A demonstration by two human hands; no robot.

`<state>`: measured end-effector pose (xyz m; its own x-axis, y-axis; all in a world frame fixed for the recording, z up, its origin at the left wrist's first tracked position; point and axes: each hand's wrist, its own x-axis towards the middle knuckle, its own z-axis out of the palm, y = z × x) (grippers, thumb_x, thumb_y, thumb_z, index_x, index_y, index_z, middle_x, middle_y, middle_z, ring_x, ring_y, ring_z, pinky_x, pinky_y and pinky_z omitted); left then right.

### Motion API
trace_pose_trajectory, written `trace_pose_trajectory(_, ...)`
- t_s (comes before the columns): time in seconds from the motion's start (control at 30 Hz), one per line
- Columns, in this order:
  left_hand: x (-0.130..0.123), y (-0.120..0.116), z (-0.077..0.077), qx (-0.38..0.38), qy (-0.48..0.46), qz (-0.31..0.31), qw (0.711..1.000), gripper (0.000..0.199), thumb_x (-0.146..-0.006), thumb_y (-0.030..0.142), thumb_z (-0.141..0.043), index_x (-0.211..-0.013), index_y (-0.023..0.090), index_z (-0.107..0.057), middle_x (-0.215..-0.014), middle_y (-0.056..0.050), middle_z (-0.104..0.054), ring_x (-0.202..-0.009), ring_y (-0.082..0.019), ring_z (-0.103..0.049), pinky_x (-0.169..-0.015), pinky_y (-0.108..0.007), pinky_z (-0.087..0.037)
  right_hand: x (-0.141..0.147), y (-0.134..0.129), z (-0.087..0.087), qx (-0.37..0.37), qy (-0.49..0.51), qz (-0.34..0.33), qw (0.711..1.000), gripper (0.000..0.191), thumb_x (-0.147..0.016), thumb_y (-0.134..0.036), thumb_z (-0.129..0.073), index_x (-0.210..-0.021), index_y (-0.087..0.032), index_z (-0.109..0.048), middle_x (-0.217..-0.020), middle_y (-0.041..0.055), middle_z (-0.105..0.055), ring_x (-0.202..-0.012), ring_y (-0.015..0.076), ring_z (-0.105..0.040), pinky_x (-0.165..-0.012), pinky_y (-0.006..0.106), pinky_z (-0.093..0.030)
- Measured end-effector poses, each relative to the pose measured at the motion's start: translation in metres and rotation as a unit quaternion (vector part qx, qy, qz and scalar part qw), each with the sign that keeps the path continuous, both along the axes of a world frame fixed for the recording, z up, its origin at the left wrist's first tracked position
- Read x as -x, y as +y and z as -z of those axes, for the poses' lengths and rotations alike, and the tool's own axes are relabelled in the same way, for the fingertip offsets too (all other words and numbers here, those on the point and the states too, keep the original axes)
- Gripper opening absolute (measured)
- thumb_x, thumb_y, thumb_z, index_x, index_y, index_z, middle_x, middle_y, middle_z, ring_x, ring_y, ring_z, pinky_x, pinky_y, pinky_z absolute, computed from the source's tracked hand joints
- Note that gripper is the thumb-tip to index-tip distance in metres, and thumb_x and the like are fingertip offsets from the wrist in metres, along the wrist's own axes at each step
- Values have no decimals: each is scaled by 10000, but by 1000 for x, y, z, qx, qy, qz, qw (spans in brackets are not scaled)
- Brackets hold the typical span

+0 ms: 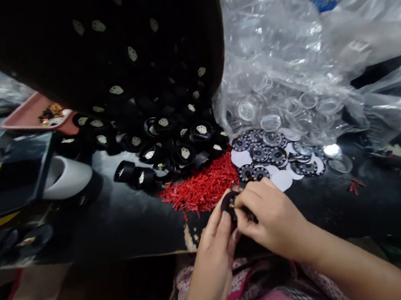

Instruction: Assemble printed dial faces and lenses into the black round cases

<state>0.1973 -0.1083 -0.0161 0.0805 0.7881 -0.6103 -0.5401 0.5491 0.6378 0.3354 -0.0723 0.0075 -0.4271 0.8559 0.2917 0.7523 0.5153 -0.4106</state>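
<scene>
My left hand is wrapped around a round black gauge housing, held just above the table's front edge. A dark dial face partly shows inside it. My right hand has its thumb and fingers pinched together at the housing's opening; what they hold, if anything, is hidden. Just beyond my hands lies a heap of thin red pointers. Black printed dial discs, some with their white backs up, are spread behind my right hand. Several more black housings stand behind the red heap.
A large dark container looms at the back left above the housings. Clear round lenses spill from a plastic bag. At left are a pink tray, a phone and a white roll-shaped object. Loose red pointers lie right.
</scene>
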Motion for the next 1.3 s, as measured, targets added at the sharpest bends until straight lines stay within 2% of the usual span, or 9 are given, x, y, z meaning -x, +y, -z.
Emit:
trace_pose_trajectory(0.17,-14,0,4,37,-69,-40,996,199,-868,412,-698,-998,281,-771,-1179,-39,-757,-1220,-268,-647,-989,-370,-566,8,0,-7,85,-24,64,994,155,-882,-109,-514,-765,-196,-568,-724,2,-614,-676,163,-526,-696,328,-359)
trace_pose_trajectory(0.33,-8,3,7,9,-29,-19,999,279,-866,379,-721,-1139,323,-733,-1349,-3,-678,-1294,-229,-593,-1011,-322,-548,-14,16,-12,216,34,19,976,101,-912,-175,-598,-824,-204,-638,-772,-15,-679,-689,143,-595,-726,314,-405)
trace_pose_trajectory(0.4,-5,4,8,-10,-28,-21,999,292,-879,384,-704,-1159,304,-723,-1342,-21,-683,-1286,-230,-600,-1016,-332,-545,-36,34,-9,187,62,54,979,113,-946,-274,-590,-930,-215,-685,-889,25,-715,-799,179,-645,-768,335,-445)
trace_pose_trajectory(0.53,-6,5,10,-17,-58,-16,998,322,-901,395,-666,-1190,258,-706,-1331,-86,-685,-1249,-276,-628,-1038,-426,-530,-77,74,8,48,-66,269,960,363,-882,-368,-659,-1168,-145,-674,-1207,204,-656,-1081,377,-617,-889,550,-438)
trace_pose_trajectory(0.73,-8,4,11,-36,-49,7,998,307,-889,386,-677,-1166,262,-717,-1412,-102,-622,-1299,-293,-586,-1068,-464,-497,-103,82,17,-11,-26,219,975,235,-940,-288,-538,-1034,-184,-726,-1081,124,-741,-1050,303,-665,-943,495,-479)
trace_pose_trajectory(0.87,-8,6,11,-34,-62,-3,997,314,-904,383,-654,-1176,236,-707,-1335,-108,-675,-1266,-295,-610,-1053,-466,-505,-97,60,6,-43,80,272,958,273,-974,-337,-512,-1108,-191,-700,-1049,105,-738,-955,254,-689,-884,426,-529)
trace_pose_trajectory(1.03,-9,9,10,-10,-104,-2,995,344,-911,448,-638,-1142,207,-716,-1189,-121,-745,-1091,-267,-704,-1032,-473,-507,-49,20,-2,202,237,155,938,275,-957,-318,-571,-1191,-239,-694,-788,15,-693,-709,180,-675,-700,336,-567)
trace_pose_trajectory(1.2,-8,8,10,-72,-69,12,995,334,-887,419,-685,-1168,240,-712,-1282,-101,-704,-1200,-296,-649,-1027,-466,-522,-12,-3,0,173,180,53,967,310,-972,-204,-518,-1224,-252,-692,-1189,101,-598,-1039,205,-634,-867,364,-540)
trace_pose_trajectory(1.3,-7,5,11,-109,8,30,994,380,-866,339,-720,-1241,290,-686,-1366,-59,-662,-1266,-279,-611,-1060,-433,-507,-11,-1,-2,173,164,50,970,233,-999,-256,-504,-1134,-233,-693,-1175,91,-603,-1030,194,-623,-852,338,-510)
